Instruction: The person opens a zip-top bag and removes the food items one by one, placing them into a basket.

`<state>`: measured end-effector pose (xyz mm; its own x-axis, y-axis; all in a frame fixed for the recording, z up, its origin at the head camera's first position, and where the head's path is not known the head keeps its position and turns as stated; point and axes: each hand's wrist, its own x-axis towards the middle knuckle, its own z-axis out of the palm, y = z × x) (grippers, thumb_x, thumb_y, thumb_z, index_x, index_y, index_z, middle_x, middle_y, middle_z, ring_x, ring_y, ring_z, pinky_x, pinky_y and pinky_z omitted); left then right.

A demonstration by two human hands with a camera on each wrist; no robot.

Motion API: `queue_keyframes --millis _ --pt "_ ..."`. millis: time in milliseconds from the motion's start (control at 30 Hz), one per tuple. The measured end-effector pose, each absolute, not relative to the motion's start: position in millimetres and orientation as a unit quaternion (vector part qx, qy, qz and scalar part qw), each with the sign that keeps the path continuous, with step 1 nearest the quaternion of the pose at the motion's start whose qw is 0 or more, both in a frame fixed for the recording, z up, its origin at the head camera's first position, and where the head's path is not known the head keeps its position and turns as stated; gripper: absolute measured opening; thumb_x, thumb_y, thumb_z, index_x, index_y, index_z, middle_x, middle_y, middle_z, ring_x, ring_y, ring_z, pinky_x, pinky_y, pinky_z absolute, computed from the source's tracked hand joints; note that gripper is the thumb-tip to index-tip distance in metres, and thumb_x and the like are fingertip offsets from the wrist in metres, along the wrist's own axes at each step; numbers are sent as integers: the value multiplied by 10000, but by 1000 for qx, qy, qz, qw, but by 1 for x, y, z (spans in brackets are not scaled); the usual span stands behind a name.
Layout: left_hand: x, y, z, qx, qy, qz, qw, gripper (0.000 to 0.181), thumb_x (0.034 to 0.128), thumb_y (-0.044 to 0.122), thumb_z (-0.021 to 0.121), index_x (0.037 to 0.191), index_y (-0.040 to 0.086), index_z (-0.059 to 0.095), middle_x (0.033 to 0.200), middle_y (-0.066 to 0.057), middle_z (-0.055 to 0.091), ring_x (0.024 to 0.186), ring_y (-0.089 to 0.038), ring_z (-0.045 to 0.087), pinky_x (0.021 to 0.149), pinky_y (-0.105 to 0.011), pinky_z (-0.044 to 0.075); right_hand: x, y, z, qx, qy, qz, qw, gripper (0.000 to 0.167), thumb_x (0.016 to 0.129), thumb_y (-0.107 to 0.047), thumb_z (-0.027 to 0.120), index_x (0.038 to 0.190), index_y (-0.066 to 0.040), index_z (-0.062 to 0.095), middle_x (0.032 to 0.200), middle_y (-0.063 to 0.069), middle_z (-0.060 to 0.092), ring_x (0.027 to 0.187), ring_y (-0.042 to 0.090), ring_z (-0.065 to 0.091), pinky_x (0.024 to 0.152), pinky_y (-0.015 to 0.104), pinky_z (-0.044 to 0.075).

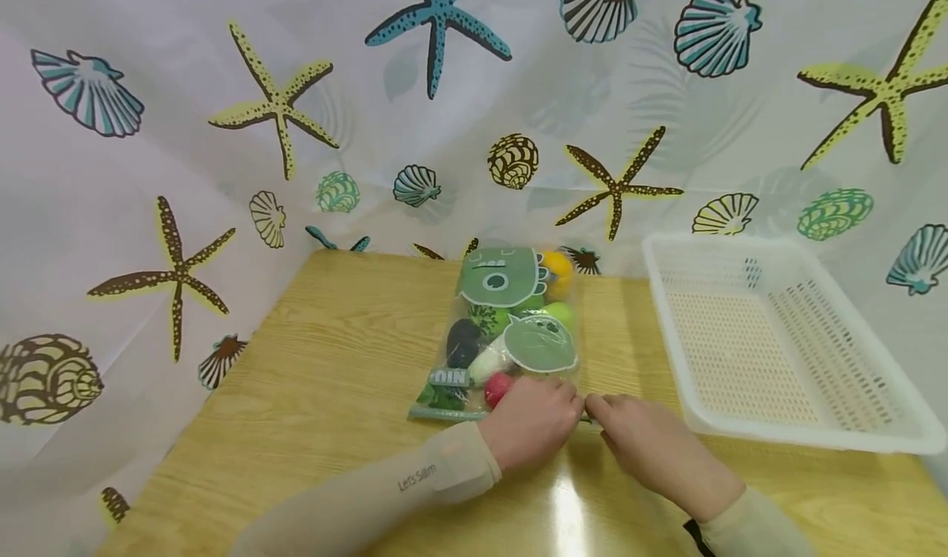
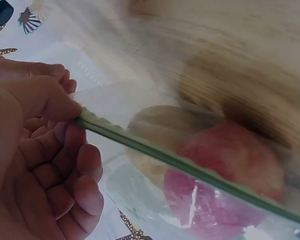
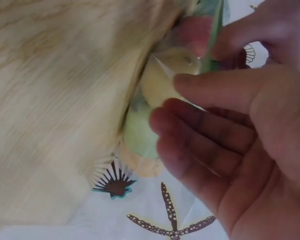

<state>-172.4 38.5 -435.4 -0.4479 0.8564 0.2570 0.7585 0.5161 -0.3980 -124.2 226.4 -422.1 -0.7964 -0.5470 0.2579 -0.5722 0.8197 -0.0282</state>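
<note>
A clear bag [image 1: 511,335] with green cartoon prints lies on the wooden table, its green-edged opening toward the near side. Inside show a red item [image 1: 498,389], a dark purple one [image 1: 463,343], a white one [image 1: 490,361] and a yellow-orange one [image 1: 557,274]. My left hand [image 1: 535,421] pinches the green edge [image 2: 155,152] between thumb and forefinger. Close beside it, at the bag's near right corner, my right hand [image 1: 659,450] has thumb and forefinger at the clear plastic [image 3: 190,95], pinching it, with the other fingers loosely bent.
A white plastic basket [image 1: 670,343] with perforated sides stands on the table to the right of the bag, with nothing visible in it. Behind the wooden table [image 1: 333,351] hangs a white cloth [image 1: 474,104] printed with starfish and shells, also covering the left side.
</note>
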Motion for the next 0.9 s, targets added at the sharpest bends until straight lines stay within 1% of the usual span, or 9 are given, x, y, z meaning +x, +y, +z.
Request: queue_keyframes --millis 133,233,333,400,500,600,767,900 --pt "-174 33 -430 -475 -848 92 216 101 926 286 640 943 212 707 853 86 659 751 -76 625 541 -243 496 -128 223 -421 299 -942 50 148 255 799 -45 808 880 -135 584 777 -35 645 661 153 621 505 273 469" --pt "-176 30 -424 -466 -858 67 204 138 909 320 649 969 200 684 886 77 664 789 -89 639 573 -256 512 -131 221 -419 300 -937 57 172 211 834 -66 794 861 -129 595 794 -20 656 685 157 631 536 280 495" --pt "-178 27 -421 -462 -865 32 194 171 905 353 657 986 203 662 907 75 658 805 -89 642 583 -253 508 -132 219 -416 297 -931 72 199 173 849 -81 780 870 -121 613 804 -12 662 693 153 636 540 284 501" --pt "-179 27 -420 -463 -865 10 195 181 928 378 638 990 208 650 905 80 651 801 -81 639 578 -247 499 -133 219 -415 294 -927 83 217 163 848 -83 775 870 -118 617 797 -11 665 670 141 627 524 278 489" --pt "-178 27 -418 -471 -858 -14 206 205 988 409 581 998 218 653 896 94 651 799 -67 640 597 -235 505 -132 219 -415 290 -922 100 238 150 841 -82 773 882 -103 630 796 1 684 645 134 632 509 275 488" --pt "-178 26 -414 -471 -854 -31 219 221 1027 400 540 1025 217 665 916 99 655 821 -59 642 626 -220 517 -133 220 -416 297 -912 96 265 163 818 -76 780 894 -73 636 777 27 687 609 151 633 492 282 491" --pt "-180 27 -405 -483 -843 -50 233 212 1032 372 549 1060 202 673 944 93 658 824 -44 628 622 -187 512 -135 222 -414 314 -892 83 313 195 759 -65 793 859 -28 631 684 47 639 496 141 549 426 257 416" --pt "-184 29 -397 -487 -838 -44 240 202 1028 356 550 1048 195 671 925 89 663 787 -43 621 567 -182 494 -137 223 -405 312 -889 96 321 176 755 -43 796 848 -33 646 650 30 623 462 85 471 411 223 356"
